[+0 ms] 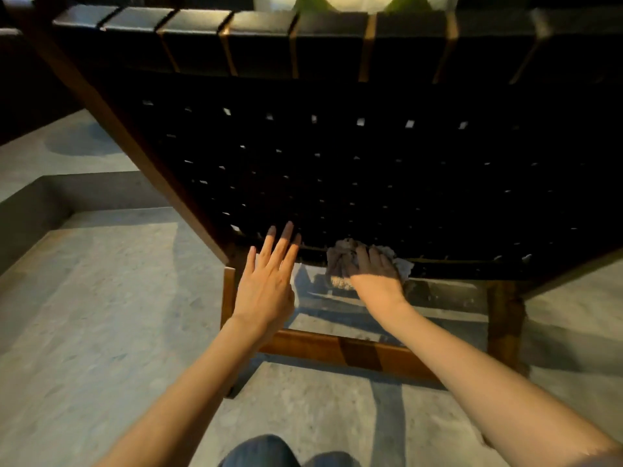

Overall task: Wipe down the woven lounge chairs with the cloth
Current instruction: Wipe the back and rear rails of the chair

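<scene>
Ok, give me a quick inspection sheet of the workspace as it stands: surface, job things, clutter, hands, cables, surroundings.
Surface: concrete floor, with a raised ledge at the left.
Job's things: woven lounge chair, black straps on a wooden frame; cloth bunched against the lower edge of the weave.
Clutter: nothing seen.
Hands: left hand open, fingers straight, tips at the weave's lower edge, contact unclear; right hand grips the cloth.
Cables: nothing seen.
Surroundings: dim light; blurred green shapes, likely plants, above the chair's top rail.
</scene>
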